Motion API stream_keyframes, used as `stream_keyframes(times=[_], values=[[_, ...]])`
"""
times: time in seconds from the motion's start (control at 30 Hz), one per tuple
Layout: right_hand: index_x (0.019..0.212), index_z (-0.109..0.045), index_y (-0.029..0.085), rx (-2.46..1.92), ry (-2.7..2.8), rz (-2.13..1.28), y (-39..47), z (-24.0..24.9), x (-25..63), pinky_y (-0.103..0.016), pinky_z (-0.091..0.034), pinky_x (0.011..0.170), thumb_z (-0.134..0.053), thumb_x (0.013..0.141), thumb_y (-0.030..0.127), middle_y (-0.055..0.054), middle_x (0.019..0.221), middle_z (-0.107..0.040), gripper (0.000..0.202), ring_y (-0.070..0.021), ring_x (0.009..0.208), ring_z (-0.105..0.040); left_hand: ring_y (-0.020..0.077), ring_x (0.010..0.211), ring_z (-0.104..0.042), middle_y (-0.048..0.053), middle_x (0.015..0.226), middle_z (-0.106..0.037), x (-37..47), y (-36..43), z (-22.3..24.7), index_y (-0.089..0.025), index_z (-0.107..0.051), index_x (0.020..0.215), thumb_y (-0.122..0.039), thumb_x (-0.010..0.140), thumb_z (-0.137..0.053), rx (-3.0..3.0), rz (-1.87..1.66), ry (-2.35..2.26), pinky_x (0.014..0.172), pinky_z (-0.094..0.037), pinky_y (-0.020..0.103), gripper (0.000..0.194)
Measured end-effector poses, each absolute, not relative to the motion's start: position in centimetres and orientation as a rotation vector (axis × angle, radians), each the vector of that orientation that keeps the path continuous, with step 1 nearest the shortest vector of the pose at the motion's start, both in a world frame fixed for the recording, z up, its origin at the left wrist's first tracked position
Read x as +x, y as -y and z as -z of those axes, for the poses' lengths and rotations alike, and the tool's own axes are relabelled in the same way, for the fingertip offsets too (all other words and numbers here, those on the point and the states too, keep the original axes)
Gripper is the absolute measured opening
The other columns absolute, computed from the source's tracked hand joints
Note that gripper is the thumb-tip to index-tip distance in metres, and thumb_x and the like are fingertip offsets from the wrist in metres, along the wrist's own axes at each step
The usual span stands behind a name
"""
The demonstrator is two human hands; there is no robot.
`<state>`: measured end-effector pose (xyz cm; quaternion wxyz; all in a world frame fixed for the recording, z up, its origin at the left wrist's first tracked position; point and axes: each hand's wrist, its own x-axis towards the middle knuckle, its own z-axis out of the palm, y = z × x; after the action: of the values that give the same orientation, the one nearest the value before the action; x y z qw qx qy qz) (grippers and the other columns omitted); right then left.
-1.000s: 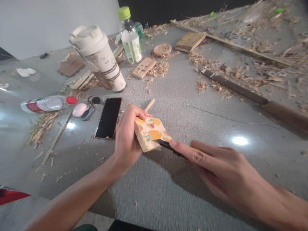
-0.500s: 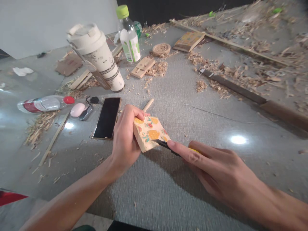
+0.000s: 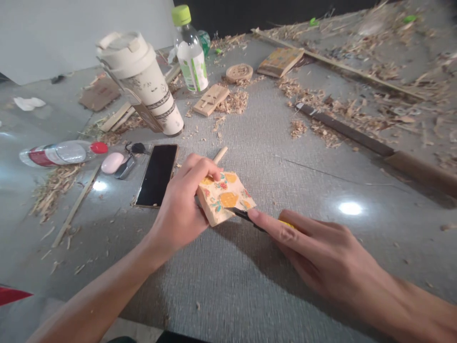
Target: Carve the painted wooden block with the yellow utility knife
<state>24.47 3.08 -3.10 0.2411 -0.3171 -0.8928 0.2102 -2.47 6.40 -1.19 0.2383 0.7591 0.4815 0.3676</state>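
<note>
My left hand [image 3: 182,200] is closed around the left side of a small wooden block [image 3: 226,193], its top covered in a yellow, red and teal pattern. The block is tilted above the grey table [image 3: 228,295]. My right hand [image 3: 310,243] grips a utility knife [image 3: 246,216] with a black front and a bit of yellow, index finger laid along it. The blade tip touches the block's patterned face near its lower right edge. Behind the block a thin wooden stick [image 3: 220,155] shows in part. A dark phone [image 3: 157,175] lies just left of my left hand.
A beige tumbler [image 3: 146,81] and a green-capped bottle [image 3: 191,57] stand at the back. A red-capped bottle [image 3: 64,153] lies left. Carved wood pieces [image 3: 211,101], a patterned block [image 3: 280,62], a long dark-bladed tool [image 3: 346,128] and wood shavings [image 3: 328,109] spread behind and right.
My left thumb and fingers have shifted slightly on the block, and my left forearm has moved a little to the left. The knife tip stays at nearly the same spot.
</note>
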Motion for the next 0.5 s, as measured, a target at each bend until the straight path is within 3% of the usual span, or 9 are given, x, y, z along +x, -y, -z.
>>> stream_keyframes(times=[0.23, 0.5], values=[[0.165, -0.039, 0.029, -0.883, 2.414, -0.655, -3.24, 3.25, 24.90, -0.019, -0.040, 0.053, -0.042, 0.100, 0.001, 0.003, 0.085, -0.052, 0.071, -0.0078, 0.058, -0.048, 0.0196, 0.102, -0.069, 0.004, 0.105, -0.063, -2.45, -6.15, 0.51, -0.021, -0.063, 0.091, -0.005, 0.082, -0.082, 2.168, -1.002, -1.371, 0.086, -0.053, 0.033, 0.026], [0.164, -0.041, 0.028, -0.858, 2.444, -0.619, -3.41, 3.09, 25.13, -0.020, -0.036, 0.051, -0.042, 0.102, 0.003, 0.005, 0.081, -0.049, 0.067, -0.0081, 0.055, -0.044, 0.0229, 0.112, -0.073, 0.007, 0.110, -0.072, -2.42, -6.29, 0.48, -0.021, -0.061, 0.090, -0.016, 0.087, -0.083, 2.163, -0.988, -1.335, 0.094, -0.058, 0.038, 0.023]])
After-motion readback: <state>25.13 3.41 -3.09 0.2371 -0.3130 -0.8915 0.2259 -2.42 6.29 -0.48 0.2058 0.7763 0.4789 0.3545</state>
